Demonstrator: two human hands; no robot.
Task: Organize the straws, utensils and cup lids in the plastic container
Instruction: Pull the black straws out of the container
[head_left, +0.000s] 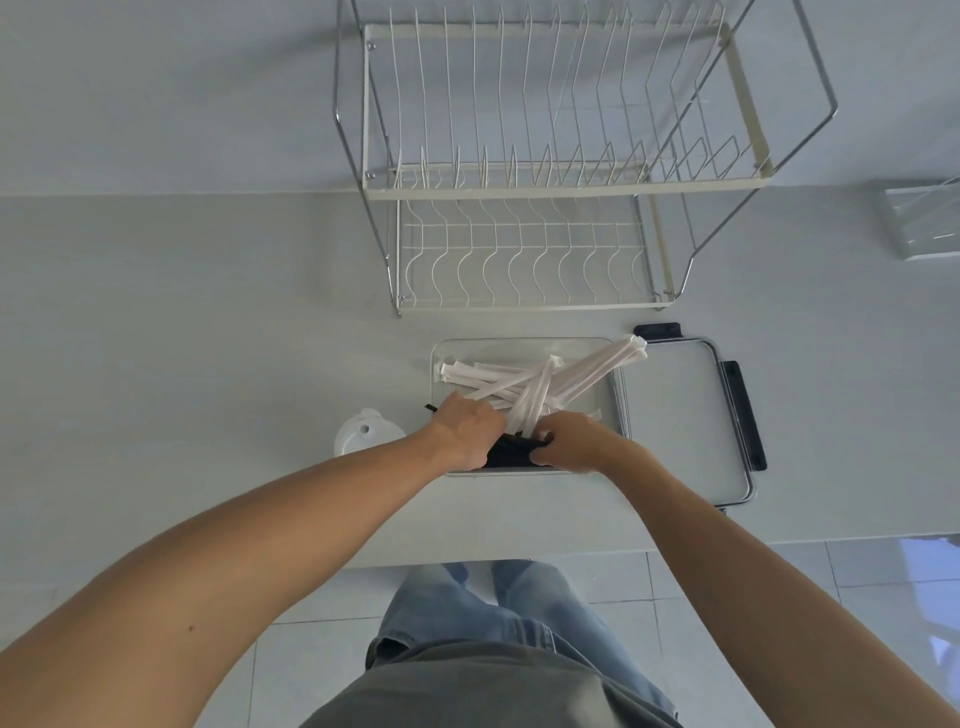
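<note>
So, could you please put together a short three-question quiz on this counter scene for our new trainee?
1. True or false: the straws lie neatly side by side in the container.
2. Where does the container's lid lie? A) on the container B) on the counter to its right C) in the dish rack
3. Fill in: the white cup lids sit on the counter to the ___ of the container.

Key
1. False: they cross each other, and some stick out over the far right corner.
2. B.
3. Left. Meanwhile the left hand and right hand work on the dark utensils at the near end.
</note>
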